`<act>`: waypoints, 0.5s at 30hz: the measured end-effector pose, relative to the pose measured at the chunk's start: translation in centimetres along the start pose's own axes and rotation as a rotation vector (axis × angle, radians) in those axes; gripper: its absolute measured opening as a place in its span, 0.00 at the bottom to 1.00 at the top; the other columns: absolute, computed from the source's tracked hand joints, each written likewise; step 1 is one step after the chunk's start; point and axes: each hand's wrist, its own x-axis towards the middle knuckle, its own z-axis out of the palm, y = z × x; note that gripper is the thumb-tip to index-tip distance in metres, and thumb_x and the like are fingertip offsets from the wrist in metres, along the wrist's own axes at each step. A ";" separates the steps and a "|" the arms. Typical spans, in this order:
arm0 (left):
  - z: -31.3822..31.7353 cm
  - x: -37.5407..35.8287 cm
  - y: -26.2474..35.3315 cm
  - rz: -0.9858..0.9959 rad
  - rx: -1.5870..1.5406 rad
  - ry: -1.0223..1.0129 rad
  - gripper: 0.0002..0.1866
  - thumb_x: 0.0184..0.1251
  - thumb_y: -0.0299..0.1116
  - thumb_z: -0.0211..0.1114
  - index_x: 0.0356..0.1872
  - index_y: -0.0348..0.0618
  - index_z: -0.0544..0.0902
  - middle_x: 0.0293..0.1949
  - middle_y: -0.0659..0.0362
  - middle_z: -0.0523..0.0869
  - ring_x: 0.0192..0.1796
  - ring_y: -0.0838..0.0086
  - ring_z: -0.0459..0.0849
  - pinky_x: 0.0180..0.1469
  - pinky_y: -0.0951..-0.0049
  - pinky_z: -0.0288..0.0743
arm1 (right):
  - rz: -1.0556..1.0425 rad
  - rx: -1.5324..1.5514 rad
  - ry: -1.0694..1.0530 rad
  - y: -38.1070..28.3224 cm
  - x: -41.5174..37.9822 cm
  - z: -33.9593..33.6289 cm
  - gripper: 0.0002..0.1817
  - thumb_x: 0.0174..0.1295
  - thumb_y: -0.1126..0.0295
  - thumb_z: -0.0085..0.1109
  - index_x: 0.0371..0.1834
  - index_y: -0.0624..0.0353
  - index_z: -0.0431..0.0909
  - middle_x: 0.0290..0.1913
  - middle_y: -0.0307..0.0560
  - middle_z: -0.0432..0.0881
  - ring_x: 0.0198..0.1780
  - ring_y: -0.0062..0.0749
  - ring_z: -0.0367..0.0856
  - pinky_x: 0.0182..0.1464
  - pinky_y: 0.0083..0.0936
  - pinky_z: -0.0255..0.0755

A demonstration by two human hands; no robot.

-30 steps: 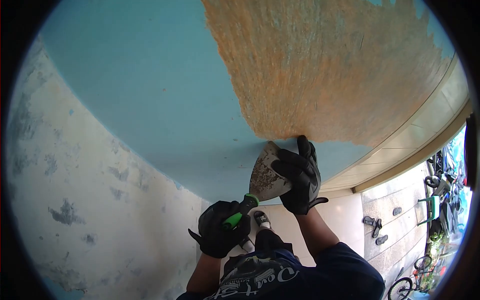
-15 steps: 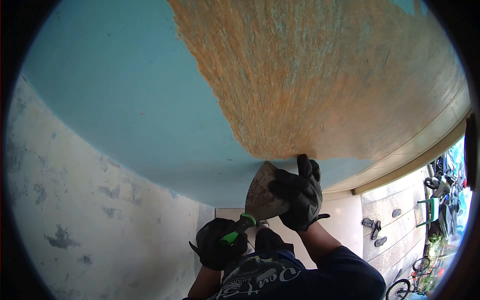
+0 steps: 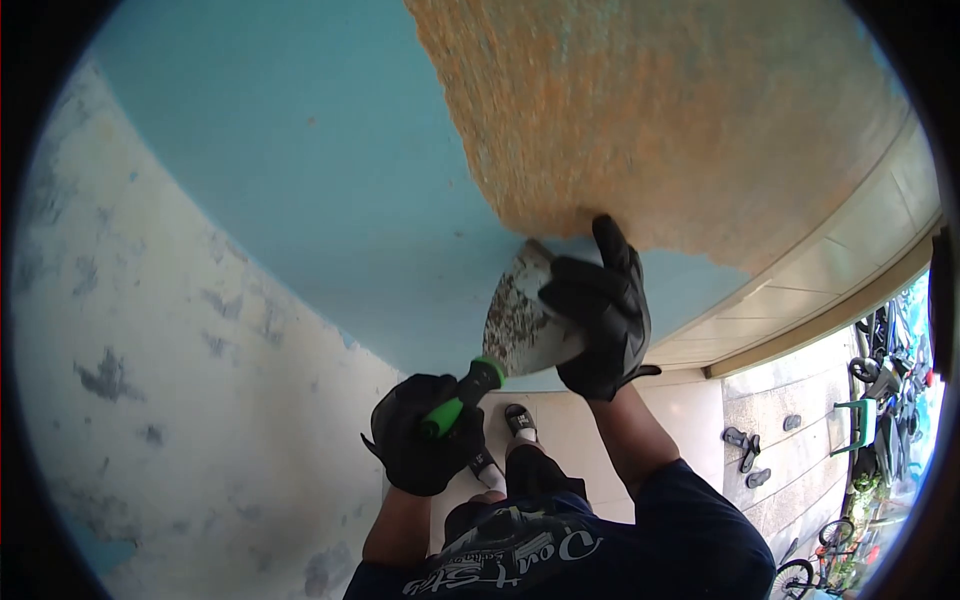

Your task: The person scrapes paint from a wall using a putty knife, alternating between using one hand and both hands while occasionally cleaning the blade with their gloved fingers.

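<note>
A paint scraper (image 3: 522, 312) with a wide, stained metal blade and a green-and-black handle slants up to the right in front of the wall. My left hand (image 3: 425, 435), in a black glove, is wrapped around its handle. My right hand (image 3: 603, 315), also gloved in black, grips the right side of the blade, with one finger pointing up at the wall. The blade's upper corner lies close to the lower edge of a rough orange-brown bare patch (image 3: 600, 120). Blue paint (image 3: 300, 190) surrounds that patch on the left and below.
A whitish wall with grey blotches (image 3: 190, 370) runs along the left. My sandalled feet (image 3: 520, 422) stand on pale floor below. A cream ledge (image 3: 800, 305) borders the blue wall at right. Beyond are loose slippers (image 3: 745, 450), a green stool (image 3: 858, 425), parked motorbikes and a bicycle (image 3: 815, 560).
The view has tilted downward, so the wall, both hands and the scraper appear higher. More of my feet shows. Both hands keep their hold, and the blade stays near the patch's lower edge.
</note>
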 end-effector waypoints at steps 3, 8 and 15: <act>0.2 -1.2 3.4 -0.072 -0.006 -0.036 0.20 0.46 0.21 0.77 0.42 0.40 0.79 0.38 0.52 0.86 0.39 0.63 0.87 0.43 0.66 0.81 | 0.210 0.023 0.075 -1.9 0.3 -1.0 0.21 0.58 0.75 0.69 0.57 0.58 0.82 0.64 0.54 0.81 0.72 0.57 0.74 0.68 0.45 0.73; 2.0 -7.3 6.2 -0.269 -0.102 -0.035 0.21 0.53 0.20 0.74 0.49 0.38 0.77 0.46 0.50 0.82 0.44 0.60 0.84 0.49 0.64 0.78 | 0.679 0.887 0.212 -5.9 -6.4 -3.7 0.36 0.75 0.65 0.55 0.81 0.68 0.52 0.76 0.61 0.69 0.73 0.47 0.72 0.72 0.41 0.67; 4.5 -8.5 8.4 -0.273 -0.263 -0.429 0.18 0.67 0.29 0.69 0.56 0.37 0.80 0.50 0.48 0.85 0.49 0.58 0.87 0.52 0.62 0.81 | 1.100 1.218 -0.138 -10.1 -11.7 -8.0 0.22 0.78 0.71 0.48 0.72 0.68 0.64 0.62 0.59 0.83 0.57 0.41 0.86 0.57 0.32 0.80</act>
